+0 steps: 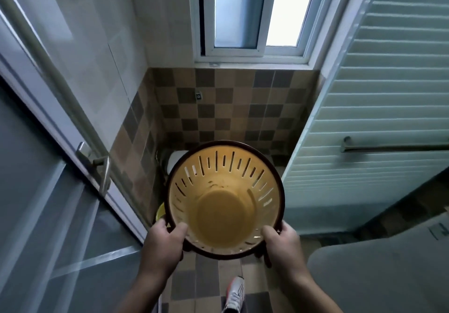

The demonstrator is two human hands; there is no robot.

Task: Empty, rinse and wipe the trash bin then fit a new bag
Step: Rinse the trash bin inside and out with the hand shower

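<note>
Fingers of your left hand (163, 238) curl over the near rim of the trash bin (224, 198), thumb lying inside against the slotted wall; your right hand (283, 239) grips the opposite side of the same rim in mirror fashion, thumb inside, remaining fingers hidden beneath the dark outer band. Between the two grips the bin is held in the air at about waist level, its mouth tilted toward you so that the yellow interior and solid round bottom face the camera. No bag or loose rubbish shows inside; only a few dark smears cling to the wall near the slots, which suggests emptying is done and rinsing is the step in hand. Beyond the bin lie a checkered tile floor (218, 108), a partly hidden white toilet (176, 160), a glass door with a metal handle (100, 166) on the left, and a louvred door (379, 118) on the right. For a clean rinse, keep both grips on the rim, bring the bin level over a drain before wetting, and direct water at the smears; expect the slots to spill, so fill only the solid base.
</note>
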